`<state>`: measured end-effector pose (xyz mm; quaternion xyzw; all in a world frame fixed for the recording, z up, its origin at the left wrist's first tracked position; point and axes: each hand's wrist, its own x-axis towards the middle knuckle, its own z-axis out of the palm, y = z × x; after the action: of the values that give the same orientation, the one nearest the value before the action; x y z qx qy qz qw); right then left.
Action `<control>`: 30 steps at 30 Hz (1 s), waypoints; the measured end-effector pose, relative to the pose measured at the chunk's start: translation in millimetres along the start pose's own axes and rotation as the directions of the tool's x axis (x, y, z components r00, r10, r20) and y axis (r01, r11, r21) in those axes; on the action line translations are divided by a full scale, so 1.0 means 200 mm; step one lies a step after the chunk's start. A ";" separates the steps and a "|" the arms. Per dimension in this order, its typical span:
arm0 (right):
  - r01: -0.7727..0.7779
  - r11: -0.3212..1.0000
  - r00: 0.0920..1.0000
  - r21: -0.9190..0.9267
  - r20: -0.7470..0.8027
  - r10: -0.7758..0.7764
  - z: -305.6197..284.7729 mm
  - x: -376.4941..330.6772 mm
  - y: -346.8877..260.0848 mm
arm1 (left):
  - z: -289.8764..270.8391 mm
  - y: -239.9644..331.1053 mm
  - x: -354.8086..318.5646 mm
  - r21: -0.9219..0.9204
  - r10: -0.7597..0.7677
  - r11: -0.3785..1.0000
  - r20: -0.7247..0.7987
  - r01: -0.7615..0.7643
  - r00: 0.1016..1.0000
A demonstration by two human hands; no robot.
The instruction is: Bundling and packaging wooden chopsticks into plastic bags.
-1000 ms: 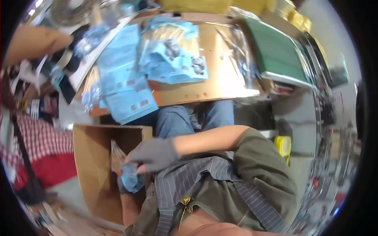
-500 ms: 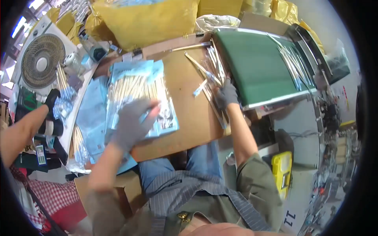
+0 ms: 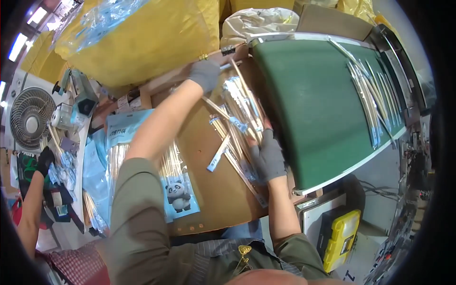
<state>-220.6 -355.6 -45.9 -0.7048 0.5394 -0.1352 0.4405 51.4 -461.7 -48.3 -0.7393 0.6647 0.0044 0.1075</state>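
Observation:
My left hand [image 3: 205,74], in a grey glove, reaches to the far edge of the brown work board [image 3: 216,199] and closes on the end of thin wooden sticks in clear sleeves [image 3: 240,111]. My right hand [image 3: 269,156], also gloved, rests on the near end of the same loose pile, beside the green conveyor belt [image 3: 308,104]. Under my left forearm lies a blue packet with a panda picture [image 3: 176,194], holding bundled sticks.
More sleeved sticks [image 3: 373,102] lie on the belt's far right. Yellow sacks [image 3: 142,38] and a white bag [image 3: 259,21] stand behind. A fan [image 3: 31,121] and another person's gloved hand [image 3: 45,159] are at left. A yellow case [image 3: 339,237] sits below right.
My left hand has left the blue packets and reached forward to the far end of the stick pile. My right hand stays on the pile by the belt. The view has tilted up.

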 end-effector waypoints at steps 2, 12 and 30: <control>0.149 0.989 0.985 -0.011 -0.085 -0.150 0.07 0.01 0.07 | -0.10 -0.09 -0.15 -0.108 -0.140 0.986 -0.113 0.128 0.984; 0.339 0.775 0.838 -0.534 -0.202 -0.506 0.28 -0.18 0.01 | 0.06 -0.01 -0.32 -0.641 -0.339 0.650 0.237 0.408 0.911; 0.321 0.803 0.839 -0.502 -0.243 -0.487 0.39 -0.20 0.08 | 0.09 -0.10 -0.84 -0.158 -0.057 0.984 0.154 0.082 0.986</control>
<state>-194.4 -283.3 -91.5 -0.8487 0.4611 -0.2282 0.1227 53.6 -291.2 -37.7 -0.7660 0.6260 0.1101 0.0958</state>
